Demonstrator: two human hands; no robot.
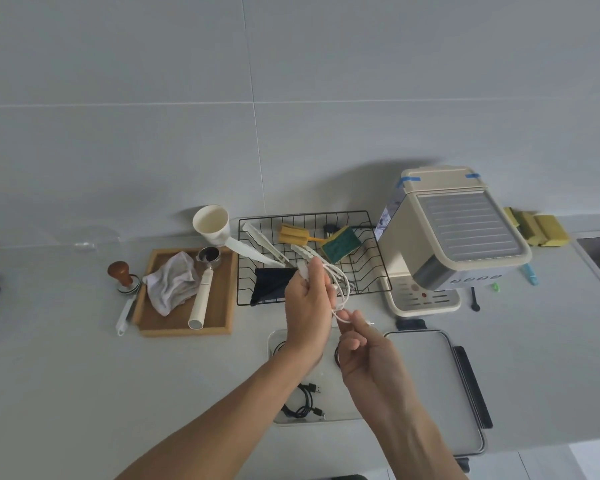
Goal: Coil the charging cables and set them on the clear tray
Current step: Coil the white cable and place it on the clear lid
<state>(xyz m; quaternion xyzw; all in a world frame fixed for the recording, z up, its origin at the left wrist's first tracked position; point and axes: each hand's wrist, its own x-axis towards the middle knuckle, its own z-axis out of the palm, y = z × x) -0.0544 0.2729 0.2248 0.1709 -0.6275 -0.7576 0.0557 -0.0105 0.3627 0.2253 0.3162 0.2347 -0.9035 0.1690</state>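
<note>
My left hand (pixel 307 308) is raised above the counter and grips several loops of a white charging cable (pixel 340 284). My right hand (pixel 364 348) pinches the loose end of that white cable just below and to the right, with the plug tip sticking out to the right. Under my forearms lies the clear tray (pixel 274 341). A coiled black cable (pixel 302 401) rests in the tray's near part. Another dark loop (pixel 336 356) shows between my wrists, mostly hidden.
A black wire dish rack (pixel 381 271) with sponges and tongs stands behind my hands. A cream coffee machine (pixel 454 237) is at the right, a wooden tray (pixel 187 329) with a cloth and portafilter at the left. A grey lidded tray (pixel 430 375) lies right of the clear tray.
</note>
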